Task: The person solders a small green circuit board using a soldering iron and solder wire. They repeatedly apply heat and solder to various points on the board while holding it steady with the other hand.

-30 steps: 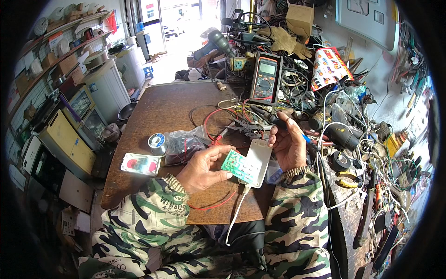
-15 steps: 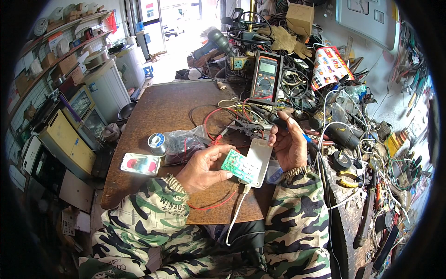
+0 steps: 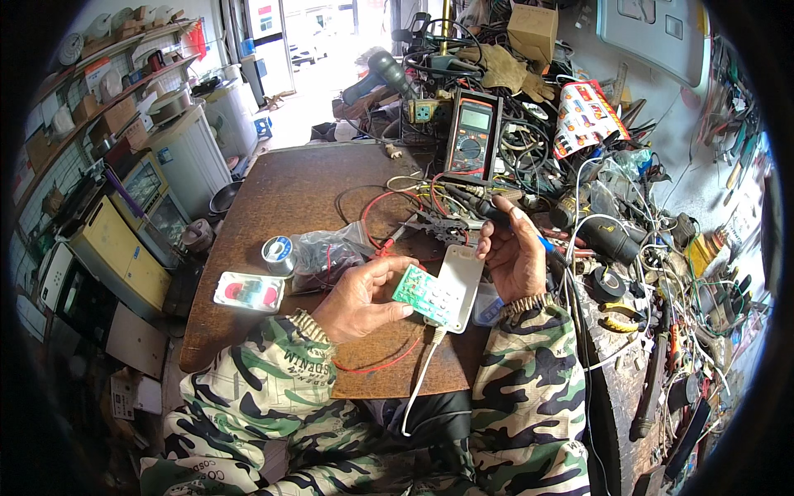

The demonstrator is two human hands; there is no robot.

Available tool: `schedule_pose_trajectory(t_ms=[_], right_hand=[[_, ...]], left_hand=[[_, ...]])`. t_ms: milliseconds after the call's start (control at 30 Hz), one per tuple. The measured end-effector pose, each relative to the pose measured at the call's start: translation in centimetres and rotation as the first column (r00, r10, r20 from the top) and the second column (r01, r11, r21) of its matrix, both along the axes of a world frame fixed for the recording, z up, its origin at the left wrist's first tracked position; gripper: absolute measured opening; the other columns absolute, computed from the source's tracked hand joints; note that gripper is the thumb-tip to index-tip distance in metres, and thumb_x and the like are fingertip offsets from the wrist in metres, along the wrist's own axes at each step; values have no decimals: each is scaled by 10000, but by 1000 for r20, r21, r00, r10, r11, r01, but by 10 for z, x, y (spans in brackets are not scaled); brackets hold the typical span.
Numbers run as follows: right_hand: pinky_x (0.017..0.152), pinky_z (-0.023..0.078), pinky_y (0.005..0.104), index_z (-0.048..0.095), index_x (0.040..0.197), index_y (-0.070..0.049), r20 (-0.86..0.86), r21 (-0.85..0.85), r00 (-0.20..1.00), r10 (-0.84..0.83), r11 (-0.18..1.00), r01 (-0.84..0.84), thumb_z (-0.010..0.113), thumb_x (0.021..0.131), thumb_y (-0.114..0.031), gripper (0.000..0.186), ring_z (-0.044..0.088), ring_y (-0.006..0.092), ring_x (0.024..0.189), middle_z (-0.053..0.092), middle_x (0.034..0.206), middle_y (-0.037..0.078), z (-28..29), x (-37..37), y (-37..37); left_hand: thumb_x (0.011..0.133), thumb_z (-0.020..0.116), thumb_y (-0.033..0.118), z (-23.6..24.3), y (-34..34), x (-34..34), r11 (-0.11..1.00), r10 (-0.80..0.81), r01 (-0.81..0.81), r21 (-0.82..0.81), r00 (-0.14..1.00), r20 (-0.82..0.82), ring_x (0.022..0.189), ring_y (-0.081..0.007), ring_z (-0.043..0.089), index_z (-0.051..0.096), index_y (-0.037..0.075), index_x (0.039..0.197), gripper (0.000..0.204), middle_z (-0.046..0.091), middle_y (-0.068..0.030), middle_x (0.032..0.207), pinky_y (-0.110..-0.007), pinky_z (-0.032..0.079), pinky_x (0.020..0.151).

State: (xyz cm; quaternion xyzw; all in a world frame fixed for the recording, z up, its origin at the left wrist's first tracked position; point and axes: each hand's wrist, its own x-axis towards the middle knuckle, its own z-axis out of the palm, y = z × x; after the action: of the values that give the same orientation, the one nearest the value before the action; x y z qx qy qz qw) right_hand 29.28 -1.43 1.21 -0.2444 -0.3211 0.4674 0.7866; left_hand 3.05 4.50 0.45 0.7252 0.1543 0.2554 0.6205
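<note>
My left hand (image 3: pixel 364 299) pinches the left edge of a green circuit board (image 3: pixel 427 295) between thumb and fingers. The board is tilted, its solder joints showing, and overlaps a white plastic housing (image 3: pixel 463 273) with a white cable (image 3: pixel 423 376) leaving its lower end. To the right, my right hand (image 3: pixel 519 260) is raised with palm bared, forefinger stretched and the other fingers loosely curled. No object shows in its palm. Its fingertips are beside the housing's upper corner; whether they touch is unclear. A tool with a blue part (image 3: pixel 547 245) passes behind this hand, partly hidden.
A solder spool (image 3: pixel 279 253), a clear bag (image 3: pixel 327 252) and a white case with red parts (image 3: pixel 249 292) lie left on the brown table (image 3: pixel 289 190). Beyond stands a multimeter (image 3: pixel 474 136) with red leads. Tangled cables, pliers (image 3: pixel 622 318) and black tape (image 3: pixel 608 285) crowd the right.
</note>
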Motion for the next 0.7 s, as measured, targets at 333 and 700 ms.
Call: schedule_pose_trajectory(t_ms=[333,700], right_hand=[[622,555,328,566,1306,29,3,-4,1000,-14,1000,14,577,1010,-315,454,651,208,673,676,824,130,0,0,1],[621,556,327,570,1305,24,2,-11,1000,-17,1000,17,588,1004,-318,456,654,206,676,675,828,125,0,-1,0]], left_hand=[[885,720,-7,2,-1,0,1000,8,-8,-2,1000,-16,1221,-183,584,421,-38,1446,636,610,-120,1301,-349,471,1060],[889,726,4,1,-1,-1,1000,-1,1,-12,1000,-9,1219,-180,584,424,-28,1446,634,611,-114,1297,-346,473,1054]])
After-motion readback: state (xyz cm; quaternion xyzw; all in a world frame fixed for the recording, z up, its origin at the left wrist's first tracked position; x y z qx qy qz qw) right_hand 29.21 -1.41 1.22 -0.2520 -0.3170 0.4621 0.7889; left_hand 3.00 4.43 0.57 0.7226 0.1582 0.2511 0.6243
